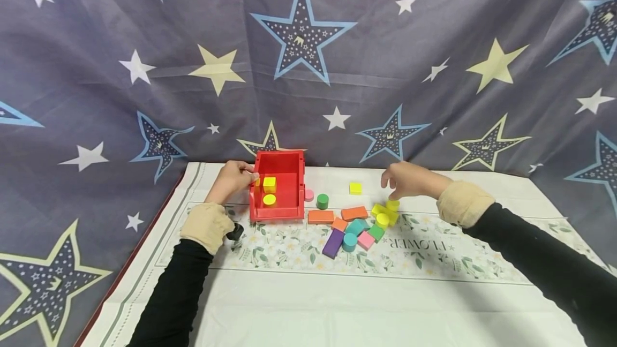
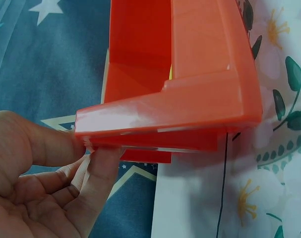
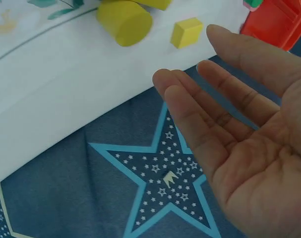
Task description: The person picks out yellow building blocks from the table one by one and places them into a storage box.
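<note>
A red plastic bin [image 1: 277,214] stands at the back of the table with a yellow cube [image 1: 269,185] and a yellow round block [image 1: 269,200] inside. My left hand [image 1: 233,178] pinches the bin's left side edge between thumb and fingers, seen close up on the bin [image 2: 155,111] in the left wrist view. To the right, my right hand [image 1: 412,180] hovers just above a yellow cylinder [image 1: 392,205], holding nothing. In the right wrist view its fingers [image 3: 190,111] are extended, near a small yellow block [image 3: 186,32] and the yellow cylinder [image 3: 124,22].
Loose blocks lie between bin and right hand: orange blocks [image 1: 320,217], a green cylinder [image 1: 322,201], a purple block [image 1: 333,243], a teal cylinder [image 1: 350,242], a pink block [image 1: 366,240] and several others. A star-patterned cloth [image 1: 308,100] hangs behind the table's back edge.
</note>
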Available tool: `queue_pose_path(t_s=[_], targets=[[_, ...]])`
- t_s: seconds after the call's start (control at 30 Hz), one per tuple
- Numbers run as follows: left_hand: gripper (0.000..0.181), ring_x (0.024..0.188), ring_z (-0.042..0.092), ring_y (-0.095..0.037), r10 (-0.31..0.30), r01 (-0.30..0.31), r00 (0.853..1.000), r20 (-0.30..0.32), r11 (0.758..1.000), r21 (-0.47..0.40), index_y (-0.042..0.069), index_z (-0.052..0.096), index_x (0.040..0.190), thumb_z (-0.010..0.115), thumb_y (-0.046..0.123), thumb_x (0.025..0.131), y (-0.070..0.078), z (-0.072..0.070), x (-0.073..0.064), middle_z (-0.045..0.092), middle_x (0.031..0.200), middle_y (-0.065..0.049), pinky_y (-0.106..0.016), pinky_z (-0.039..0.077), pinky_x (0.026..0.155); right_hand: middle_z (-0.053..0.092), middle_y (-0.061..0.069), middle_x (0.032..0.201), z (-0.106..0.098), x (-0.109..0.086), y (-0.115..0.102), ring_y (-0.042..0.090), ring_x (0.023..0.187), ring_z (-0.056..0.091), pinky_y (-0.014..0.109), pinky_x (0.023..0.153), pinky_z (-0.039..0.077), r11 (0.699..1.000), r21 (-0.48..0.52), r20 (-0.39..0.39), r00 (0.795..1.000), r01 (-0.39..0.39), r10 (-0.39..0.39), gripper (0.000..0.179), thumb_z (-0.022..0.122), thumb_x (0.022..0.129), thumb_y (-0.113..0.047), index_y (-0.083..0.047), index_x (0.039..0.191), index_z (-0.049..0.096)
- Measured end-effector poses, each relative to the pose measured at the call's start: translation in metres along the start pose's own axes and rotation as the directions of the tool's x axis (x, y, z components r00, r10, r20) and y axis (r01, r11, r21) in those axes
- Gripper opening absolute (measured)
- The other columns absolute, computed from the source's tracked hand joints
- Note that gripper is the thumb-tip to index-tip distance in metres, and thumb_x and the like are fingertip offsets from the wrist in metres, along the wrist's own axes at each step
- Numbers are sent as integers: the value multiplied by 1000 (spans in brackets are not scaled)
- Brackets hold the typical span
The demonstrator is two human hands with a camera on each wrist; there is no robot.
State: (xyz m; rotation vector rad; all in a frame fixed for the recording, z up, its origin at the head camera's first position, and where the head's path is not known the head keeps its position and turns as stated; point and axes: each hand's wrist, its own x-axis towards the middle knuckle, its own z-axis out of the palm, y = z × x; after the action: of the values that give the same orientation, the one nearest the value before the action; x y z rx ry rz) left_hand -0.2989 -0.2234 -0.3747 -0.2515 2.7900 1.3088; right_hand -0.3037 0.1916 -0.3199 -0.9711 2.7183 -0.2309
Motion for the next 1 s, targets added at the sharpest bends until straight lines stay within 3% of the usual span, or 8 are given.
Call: queue_pose_path(t_s=[0.63,1.0], targets=[[31,89,66,-23,-1,1,1000,14,1000,-28,-6,65,120,65,17,99,-3,1,1,65,119,-22,-47,56,96,75,16,95,22,-3,0,19,82,65,38,78,58,998,36,94,994,-51,48,32,80,73,4,2,105,75],[32,89,67,-24,-4,4,1000,10,999,-34,-7,65,121,65,16,99,-2,1,1,66,118,-23,-47,56,95,76,15,101,28,1,2,24,89,70,42,83,59,997,-29,67,996,-65,67,32,82,73,2,0,104,76]])
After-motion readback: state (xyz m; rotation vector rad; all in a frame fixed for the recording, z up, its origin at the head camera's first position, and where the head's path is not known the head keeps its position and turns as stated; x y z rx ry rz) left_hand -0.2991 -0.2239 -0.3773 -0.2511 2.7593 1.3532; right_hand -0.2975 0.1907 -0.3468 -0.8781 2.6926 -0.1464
